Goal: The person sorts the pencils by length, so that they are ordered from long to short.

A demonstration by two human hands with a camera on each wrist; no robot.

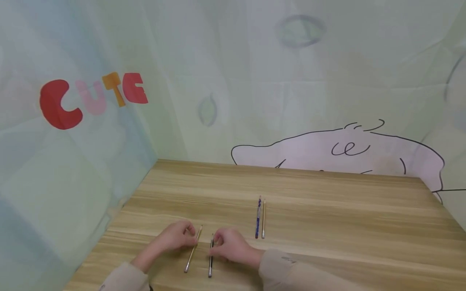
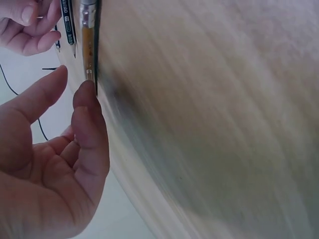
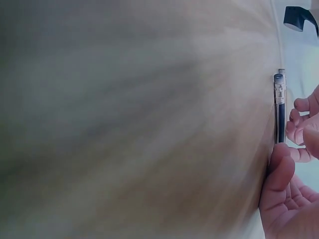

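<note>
Black pencil (image 1: 210, 262): lettering (image 2: 65, 9) visible in left wrist view, not head | left hand (image 1: 177, 236): thumb, forefinger apart by gold pencil (image 1: 191, 254) | right hand (image 1: 233, 245): likewise apart

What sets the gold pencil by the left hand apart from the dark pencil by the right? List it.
Colour: the gold pencil is golden; the dark pencil is near-black.
Pose: in the head view, the gold pencil slants, while the dark pencil lies nearly straight up and down the picture.
Shared: both lie on the table, metal-banded ends toward the bottom of that view.
</note>
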